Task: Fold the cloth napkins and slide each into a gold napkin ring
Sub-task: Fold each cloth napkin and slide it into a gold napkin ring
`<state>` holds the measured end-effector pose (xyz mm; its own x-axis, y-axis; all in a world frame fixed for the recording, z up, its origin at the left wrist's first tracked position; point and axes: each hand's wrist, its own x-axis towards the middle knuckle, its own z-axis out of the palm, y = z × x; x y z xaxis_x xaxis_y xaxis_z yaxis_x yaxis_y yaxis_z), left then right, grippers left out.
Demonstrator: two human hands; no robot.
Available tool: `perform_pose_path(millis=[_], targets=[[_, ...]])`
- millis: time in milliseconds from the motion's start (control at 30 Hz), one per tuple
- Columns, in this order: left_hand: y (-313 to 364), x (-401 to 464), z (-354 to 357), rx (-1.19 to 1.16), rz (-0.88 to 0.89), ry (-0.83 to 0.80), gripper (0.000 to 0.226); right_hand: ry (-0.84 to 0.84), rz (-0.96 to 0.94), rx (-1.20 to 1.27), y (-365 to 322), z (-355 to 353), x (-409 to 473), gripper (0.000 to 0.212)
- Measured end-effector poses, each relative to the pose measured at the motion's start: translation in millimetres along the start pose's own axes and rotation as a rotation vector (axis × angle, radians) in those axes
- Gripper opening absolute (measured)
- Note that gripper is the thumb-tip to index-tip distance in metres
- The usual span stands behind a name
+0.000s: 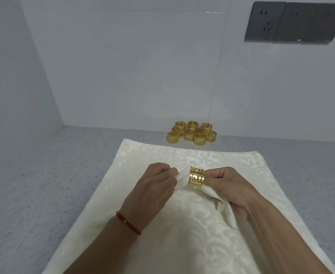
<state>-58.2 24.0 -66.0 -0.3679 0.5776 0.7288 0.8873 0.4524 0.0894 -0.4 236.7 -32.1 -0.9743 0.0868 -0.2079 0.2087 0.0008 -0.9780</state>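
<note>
Your left hand [158, 184] pinched the rolled napkin [179, 177]; your right hand [227, 186] gripped its gold ring [196, 177] (above the flat napkin's [143, 224] middle, edges uncovered).

No legible text, label, brand or number appeared. The gold metal napkin ring [196, 178] bore only a cut-out key pattern; the dark grey wall sockets [293, 22] carried no readable marking.

left hand [154, 184] pinches the folded napkin [182, 177] just left of a gold ring [196, 178]; right hand [231, 186] grips its other end, above a flat damask cloth [162, 244]; spare rings [191, 133] far.
</note>
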Motion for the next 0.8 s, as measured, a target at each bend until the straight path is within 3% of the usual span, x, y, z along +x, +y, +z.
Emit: perform_pose_path(millis=[133,267,367,567,667,800], targets=[[-6,1,0,-0.023,-0.085,-0.02,0.019,0.092,-0.043,0.071,3,11,0,0.022],[5,5,-5,-0.015,-0.231,-0.25,0.073,0.101,-0.115,0.016,4,18,0,0.021],[11,9,-3,0.001,-0.127,-0.223,0.052,0.054,-0.165,-0.08,4,24,-3,0.006],[-7,-1,-6,-0.157,-0.363,-0.182,0.05,0.102,-0.09,-0.062,1,1,-4,0.024],[-6,-2,-5,-0.252,-0.391,-0.227,0.048,0.023,-0.155,-0.288,-2,0,-8,0.012],[-9,1,-2,-0.296,-0.37,-0.219,0.049,0.032,-0.286,-0.533,1,5,-9,0.02]])
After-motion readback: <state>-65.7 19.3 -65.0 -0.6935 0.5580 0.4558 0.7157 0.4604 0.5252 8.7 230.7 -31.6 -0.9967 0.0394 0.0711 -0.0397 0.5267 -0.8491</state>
